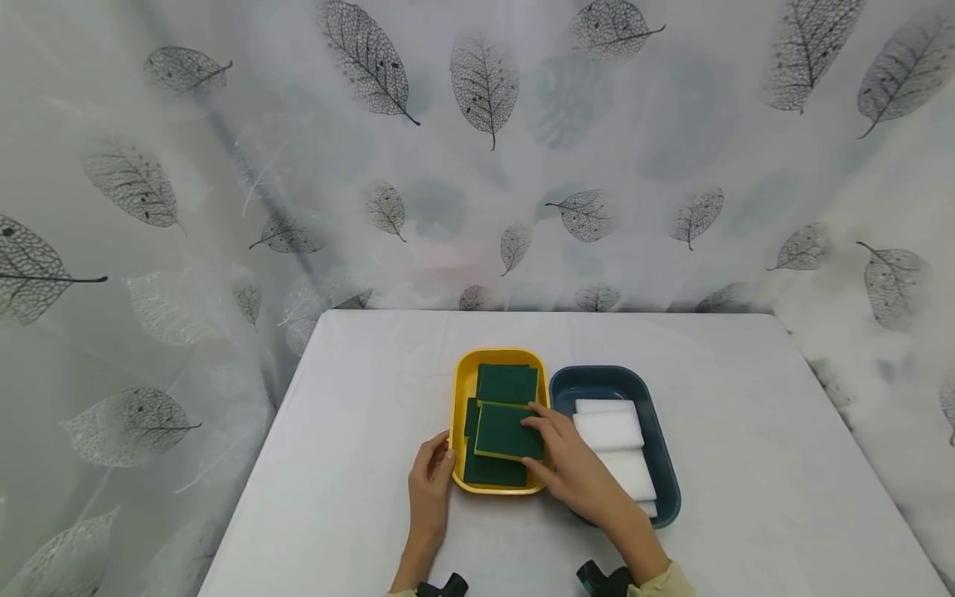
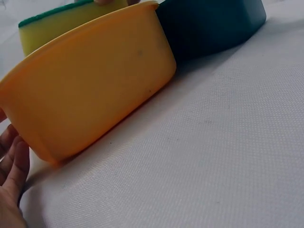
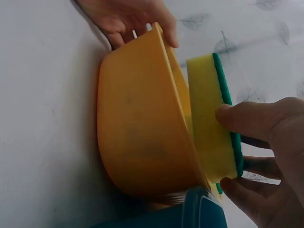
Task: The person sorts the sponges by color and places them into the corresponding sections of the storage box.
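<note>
A yellow plastic tray [image 1: 460, 390] holds several sponges with green scouring tops and yellow foam. My right hand [image 1: 578, 473] grips one sponge [image 1: 510, 431] by its right part, over the others. In the right wrist view, the thumb [image 3: 247, 118] presses its side and that sponge [image 3: 209, 128] stands above the tray's rim. My left hand [image 1: 430, 485] holds the yellow tray at its left side. Its fingers [image 2: 16, 164] lie against the outer wall in the left wrist view; part of the hand is out of that frame.
Right beside the yellow tray stands a dark blue tray [image 1: 664, 464] with several white sponge blocks [image 1: 608, 431] in it. Both trays stand on a white-covered table [image 1: 746, 398]. A leaf-printed curtain [image 1: 448, 166] hangs behind and along the sides.
</note>
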